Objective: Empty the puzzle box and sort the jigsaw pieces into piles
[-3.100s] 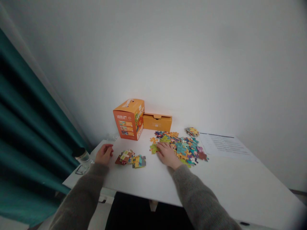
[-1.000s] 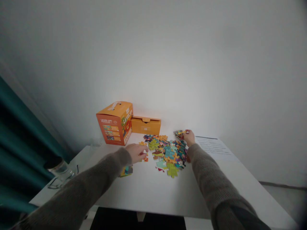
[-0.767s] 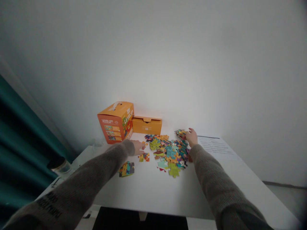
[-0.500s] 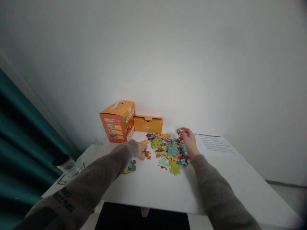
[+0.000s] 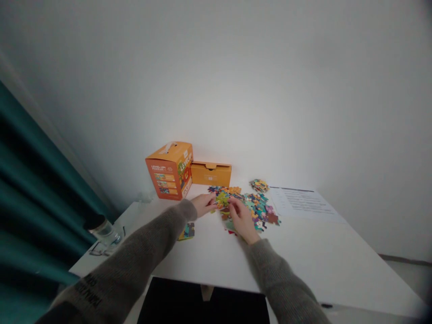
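Cardboard puzzle pieces [image 5: 258, 208], likely light, stiff, best pinched edgewise, and left hand [image 5: 202, 205] nears right hand [image 5: 241, 219] above them, grips too blurred to tell!

Right hand [image 5: 243, 220] moved in, near left hand [image 5: 204, 205]

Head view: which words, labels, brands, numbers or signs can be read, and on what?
"LEVEL UP! PUZZLES": left face of the tall orange cardboard box.
"LEVEL UP": its illustrated face.
Too small or blurred: its smaller print, and print on the low orange cardboard box, white paper sheets and grey knitted left sleeve.
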### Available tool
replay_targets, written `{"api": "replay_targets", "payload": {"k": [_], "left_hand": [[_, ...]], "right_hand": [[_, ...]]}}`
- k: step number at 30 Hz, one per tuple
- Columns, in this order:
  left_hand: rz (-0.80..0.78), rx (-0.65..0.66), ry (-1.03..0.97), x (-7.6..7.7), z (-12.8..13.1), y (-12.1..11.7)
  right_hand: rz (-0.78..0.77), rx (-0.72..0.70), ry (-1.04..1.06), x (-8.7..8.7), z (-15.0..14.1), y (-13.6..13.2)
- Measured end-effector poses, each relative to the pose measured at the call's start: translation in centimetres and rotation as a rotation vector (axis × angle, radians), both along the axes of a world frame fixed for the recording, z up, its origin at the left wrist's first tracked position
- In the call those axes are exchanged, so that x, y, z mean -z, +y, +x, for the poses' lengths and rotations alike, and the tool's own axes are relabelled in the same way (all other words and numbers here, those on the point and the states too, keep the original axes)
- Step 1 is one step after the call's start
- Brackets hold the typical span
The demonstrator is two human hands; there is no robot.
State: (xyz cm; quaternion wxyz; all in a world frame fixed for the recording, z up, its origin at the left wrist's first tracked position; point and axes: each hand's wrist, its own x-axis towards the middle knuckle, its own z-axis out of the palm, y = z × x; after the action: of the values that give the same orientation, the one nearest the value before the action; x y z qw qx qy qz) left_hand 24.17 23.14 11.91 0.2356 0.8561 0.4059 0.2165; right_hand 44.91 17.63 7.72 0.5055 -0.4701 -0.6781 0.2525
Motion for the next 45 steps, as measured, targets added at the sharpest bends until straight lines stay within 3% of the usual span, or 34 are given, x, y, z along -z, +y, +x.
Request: {"api": "replay_targets", "payload": {"k": [3,6,14,26,29,34,38,45], "left_hand": [[-0.118,-0.198,-0.44,-0.7,0.7,-1.8],[-0.235,-0.258,-0.648,-0.9,0.5,-3.5],[-0.421,-0.229,-0.649,-0.6,-3.1,-5.5],[-0.568,-0.132,-0.754,0.5,-4.8,-6.6],[-0.469,-0.202,-0.65,0.3,-5.8,-6.8],[-0.254,-0.432,-0.715,-0.3,-9.0,-6.3],[-0.154,-0.485,-0.636,0.3,-10.5,-5.6],[0.064,-0.495,-0.39,1.8,-8.4,-8.1]], "right_hand": [[0.117,-0.041,-0.102,-0.8,-1.6,-1.2],[0.248,-0.08,-0.208,-1.7,-2.9,-2.0],[0.269,-0.289,-0.163,-2.0,-4.5,-1.4],[0.195,-0.308,-0.162,-1.7,-5.1,-2.0],[0.177,-0.307,-0.155,-1.3,-5.0,-1.7],[0.158,-0.418,-0.324,-0.2,-5.7,-1.4],[0.096,-0.508,-0.494,0.6,-7.5,-1.3],[0.053,-0.487,-0.691,1.4,-8.7,-1.0]]}}
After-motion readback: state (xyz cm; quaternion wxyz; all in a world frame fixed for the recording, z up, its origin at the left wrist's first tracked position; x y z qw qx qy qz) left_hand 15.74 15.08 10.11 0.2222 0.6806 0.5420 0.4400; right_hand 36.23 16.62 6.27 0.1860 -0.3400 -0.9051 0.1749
